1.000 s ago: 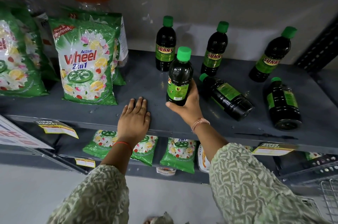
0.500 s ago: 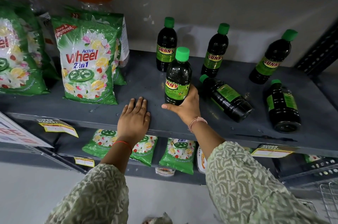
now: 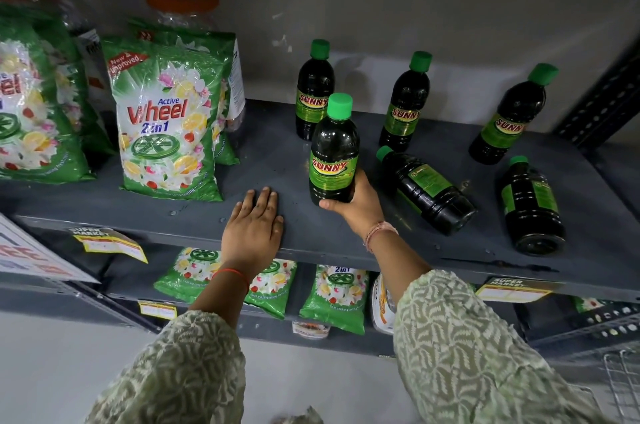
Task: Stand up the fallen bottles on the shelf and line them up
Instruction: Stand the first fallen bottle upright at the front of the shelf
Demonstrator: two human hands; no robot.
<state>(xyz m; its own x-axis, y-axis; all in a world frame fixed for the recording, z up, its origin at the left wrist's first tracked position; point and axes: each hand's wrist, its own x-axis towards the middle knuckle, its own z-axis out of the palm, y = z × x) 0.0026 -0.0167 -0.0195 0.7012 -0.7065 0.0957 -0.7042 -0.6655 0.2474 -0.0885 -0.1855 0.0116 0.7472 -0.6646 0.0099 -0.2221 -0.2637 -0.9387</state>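
Dark bottles with green caps and green SUNNY labels stand and lie on a grey metal shelf [image 3: 270, 153]. My right hand [image 3: 356, 207] grips the base of one upright bottle [image 3: 333, 150] near the shelf's front. Three more stand at the back: back left bottle [image 3: 311, 91], back middle bottle [image 3: 403, 105], back right bottle [image 3: 509, 119]. Two lie on their sides to the right, caps pointing away from me: the nearer fallen bottle [image 3: 427, 193] and the far right fallen bottle [image 3: 530, 205]. My left hand [image 3: 252, 231] lies flat on the shelf's front edge, fingers together, holding nothing.
Green Wheel detergent bags [image 3: 166, 122] stand at the shelf's left, with orange-lidded jars [image 3: 180, 4] behind them. Price tags [image 3: 110, 243] hang on the front edge. A lower shelf holds more detergent packets [image 3: 334, 295]. A perforated upright post [image 3: 602, 101] bounds the right side.
My right hand has turned the held bottle so its SUNNY label faces me. The left hand and the other bottles have stayed put.
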